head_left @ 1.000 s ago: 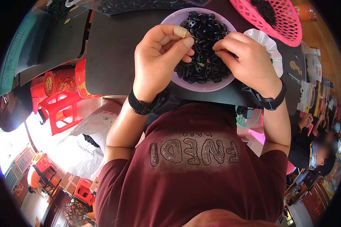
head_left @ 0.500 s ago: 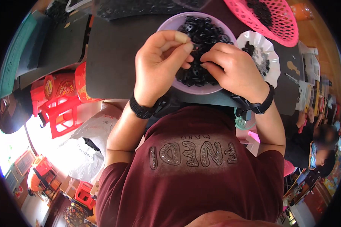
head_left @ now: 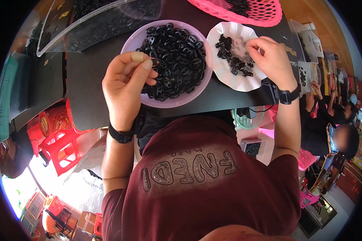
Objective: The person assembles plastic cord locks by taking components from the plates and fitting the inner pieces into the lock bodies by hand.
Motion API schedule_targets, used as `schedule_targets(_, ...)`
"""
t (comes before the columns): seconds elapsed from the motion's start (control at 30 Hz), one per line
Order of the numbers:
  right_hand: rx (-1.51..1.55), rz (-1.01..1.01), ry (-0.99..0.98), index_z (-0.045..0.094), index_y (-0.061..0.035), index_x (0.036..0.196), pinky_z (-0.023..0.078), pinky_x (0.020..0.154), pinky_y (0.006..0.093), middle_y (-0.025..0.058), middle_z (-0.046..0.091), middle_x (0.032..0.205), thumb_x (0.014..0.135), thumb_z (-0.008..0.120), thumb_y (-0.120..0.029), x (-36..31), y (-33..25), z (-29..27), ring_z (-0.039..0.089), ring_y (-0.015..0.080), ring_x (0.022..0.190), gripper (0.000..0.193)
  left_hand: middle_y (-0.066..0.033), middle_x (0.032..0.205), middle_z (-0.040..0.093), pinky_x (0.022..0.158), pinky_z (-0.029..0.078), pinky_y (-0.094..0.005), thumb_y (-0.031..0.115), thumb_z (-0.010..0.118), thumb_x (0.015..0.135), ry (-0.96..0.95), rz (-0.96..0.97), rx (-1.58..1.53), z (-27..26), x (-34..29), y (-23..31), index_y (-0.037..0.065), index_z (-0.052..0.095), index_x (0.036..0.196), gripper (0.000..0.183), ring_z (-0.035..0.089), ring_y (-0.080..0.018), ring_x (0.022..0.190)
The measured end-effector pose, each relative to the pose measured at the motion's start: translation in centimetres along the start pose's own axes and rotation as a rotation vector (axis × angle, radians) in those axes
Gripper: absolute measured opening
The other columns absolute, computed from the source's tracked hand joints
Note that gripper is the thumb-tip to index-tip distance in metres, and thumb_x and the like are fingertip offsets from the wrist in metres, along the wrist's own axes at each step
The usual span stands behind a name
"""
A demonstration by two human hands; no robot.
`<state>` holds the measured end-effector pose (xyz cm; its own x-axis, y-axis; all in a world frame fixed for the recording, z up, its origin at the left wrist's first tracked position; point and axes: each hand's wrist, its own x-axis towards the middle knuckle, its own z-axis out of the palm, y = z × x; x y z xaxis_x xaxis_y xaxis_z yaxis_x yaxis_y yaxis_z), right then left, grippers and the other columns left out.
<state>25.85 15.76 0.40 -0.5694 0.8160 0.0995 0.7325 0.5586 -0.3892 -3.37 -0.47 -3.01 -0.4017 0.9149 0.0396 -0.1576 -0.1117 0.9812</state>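
A lilac bowl heaped with small black plastic rings sits on the dark table in front of me. My left hand rests at the bowl's left rim, fingers pinched on one black ring. To the right lies a white scalloped dish holding several black rings. My right hand hovers over that dish's right side, fingertips together above the pieces; whether it holds one I cannot tell.
A pink mesh basket with black pieces stands at the back right. A clear plastic tray lies at the back left. Red stools stand at the left below the table. Another person sits at the right.
My right hand has moved from the lilac bowl rightward to the white dish. My left hand has stayed at the bowl's left side, still pinching a ring.
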Motion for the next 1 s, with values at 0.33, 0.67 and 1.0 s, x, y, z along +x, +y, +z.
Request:
schedule_targets(0.33,-0.147,-0.174,-0.035,0.069,-0.0073,0.089,0.051,0.072,0.0409,0.0104,0.065,0.088,0.083,0.059,-0.013,2.5,0.8,1.0,0.063,0.0324,0.080,0.013,-0.0103,0.096,0.066,0.063,0.053,-0.0224,-0.002,0.062,0.090,-0.004,-0.023,0.058,0.0,0.0,0.0,-0.003,0.058,0.105,0.015,0.064,-0.0116,0.076)
schedule_targets(0.67,-0.063,-0.167,-0.068,0.067,-0.0073,0.092,0.050,0.071,0.0396,0.0107,0.065,0.089,0.082,0.059,-0.009,2.1,1.3,0.6,0.063,0.0318,0.080,0.013,-0.0109,0.096,0.067,0.064,0.053,-0.0222,-0.002,0.062,0.090,0.012,-0.023,0.041,0.1,-0.2,0.0,-0.003,0.058,0.105,0.015,0.063,-0.0111,0.075)
schedule_targets(1.0,-0.037,-0.098,-0.113,0.068,-0.0057,0.090,0.051,0.071,0.0384,0.0110,0.065,0.088,0.080,0.061,-0.010,1.2,1.4,0.6,0.064,0.0304,0.078,0.013,-0.0113,0.096,0.067,0.064,0.053,-0.0220,-0.003,0.061,0.091,0.011,-0.036,0.055,0.1,-0.5,0.3,-0.003,0.057,0.104,0.014,0.063,-0.0107,0.075)
